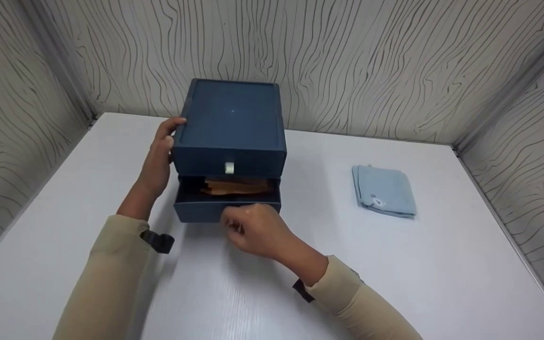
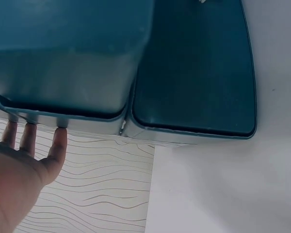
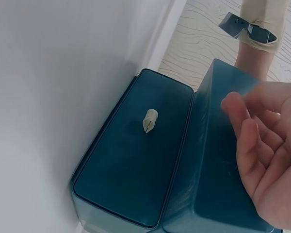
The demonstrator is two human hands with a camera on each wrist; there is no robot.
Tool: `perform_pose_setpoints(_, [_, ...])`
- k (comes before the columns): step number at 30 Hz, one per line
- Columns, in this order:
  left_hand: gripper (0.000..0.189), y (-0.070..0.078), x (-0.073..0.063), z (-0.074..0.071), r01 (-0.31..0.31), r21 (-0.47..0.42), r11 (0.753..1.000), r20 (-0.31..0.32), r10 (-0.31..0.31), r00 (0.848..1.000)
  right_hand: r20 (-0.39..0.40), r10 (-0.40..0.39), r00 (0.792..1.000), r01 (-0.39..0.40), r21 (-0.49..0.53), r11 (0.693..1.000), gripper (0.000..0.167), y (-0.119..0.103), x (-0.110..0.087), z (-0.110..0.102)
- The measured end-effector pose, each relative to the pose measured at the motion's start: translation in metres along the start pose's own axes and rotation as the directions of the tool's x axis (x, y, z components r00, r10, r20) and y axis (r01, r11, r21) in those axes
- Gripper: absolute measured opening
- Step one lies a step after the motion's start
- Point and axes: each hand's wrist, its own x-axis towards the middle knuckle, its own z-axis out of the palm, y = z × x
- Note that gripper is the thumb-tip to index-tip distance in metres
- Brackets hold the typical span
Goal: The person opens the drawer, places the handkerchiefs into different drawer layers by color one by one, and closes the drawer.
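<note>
A dark blue drawer box (image 1: 234, 118) with two stacked drawers stands on the white table. In the head view its lower drawer (image 1: 201, 212) is partly pulled out, with orange-brown flat items (image 1: 236, 188) inside; their kind is unclear. My left hand (image 1: 159, 158) lies against the box's upper left side; its fingers (image 2: 58, 148) are extended and touch the housing. Curled at the lower drawer's front, my right hand (image 1: 258, 230) pinches where its pull tab would be, which is hidden. The upper drawer's white pull tab (image 1: 229, 168) is untouched. One drawer (image 3: 228, 145) juts out in the right wrist view.
A folded light blue cloth (image 1: 386, 190) lies on the table (image 1: 328, 226) to the right of the box. Wood-grain panels (image 1: 371, 66) enclose the table at the back and both sides. Dark straps (image 1: 157, 241) sit around both sleeve cuffs.
</note>
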Motion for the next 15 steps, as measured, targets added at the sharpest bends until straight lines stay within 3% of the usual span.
perform_pose_setpoints(15, [0.052,0.0,-0.001,0.001,-0.002,0.014,1.0,-0.011,0.002,1.0,-0.013,0.04,0.999,-0.039,0.073,0.997,0.014,0.012,0.009,0.002])
